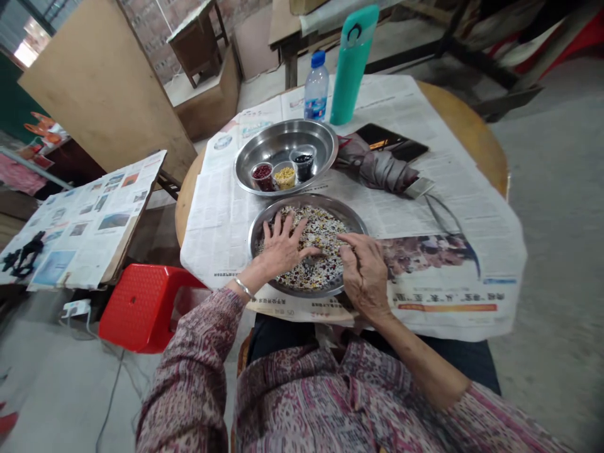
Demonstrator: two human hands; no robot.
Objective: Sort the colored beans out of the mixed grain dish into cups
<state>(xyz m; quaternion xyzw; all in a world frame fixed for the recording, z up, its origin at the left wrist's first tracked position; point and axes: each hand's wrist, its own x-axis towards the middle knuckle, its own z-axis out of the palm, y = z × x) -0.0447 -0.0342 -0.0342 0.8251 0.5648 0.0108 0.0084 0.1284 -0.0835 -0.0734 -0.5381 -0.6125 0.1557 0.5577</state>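
A round metal basin point(306, 197) holds a mix of white, yellow, dark red and black grains and beans point(325, 229). My left hand point(280, 250) rests on the mix with its fingers spread. At the basin's right edge is my right hand point(365, 274), its index finger stretched over the grains and the other fingers curled; what they hold, if anything, is hidden. Just behind, a second metal basin point(278, 139) contains three clear cups: one of dark red beans point(263, 179), one of yellow beans or kernels point(284, 180), one of black beans point(304, 168).
Newspaper point(453, 283) covers the round wooden table point(481, 135). Toward the back stand a water bottle point(316, 91) and a green flask point(353, 69). A folded umbrella point(377, 165) lies beside a dark tablet point(394, 141). A red stool point(136, 308) stands left.
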